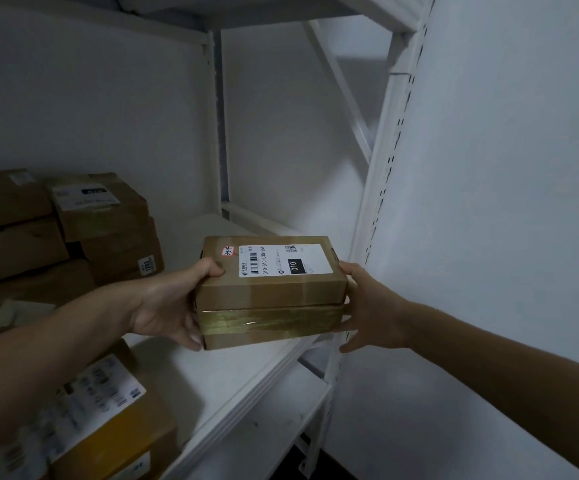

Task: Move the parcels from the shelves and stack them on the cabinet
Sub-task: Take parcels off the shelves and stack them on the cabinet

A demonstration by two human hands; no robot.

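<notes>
Two brown cardboard parcels lie stacked one on the other above the white shelf board point(232, 368). The top parcel point(270, 289) carries a white shipping label marked 010. The bottom parcel point(274, 327) is wrapped in glossy tape. My left hand point(170, 303) grips the stack's left end, thumb on the top parcel's lid and fingers under the bottom one. My right hand point(371, 306) holds the right end, its fingers mostly hidden behind the parcels. The cabinet is out of view.
Several more brown parcels point(101, 220) are piled at the left of the same shelf. A large labelled box point(108, 410) sits at the lower left. White slotted shelf uprights point(381, 202) and a white wall stand close on the right. A lower shelf board point(264, 438) shows beneath.
</notes>
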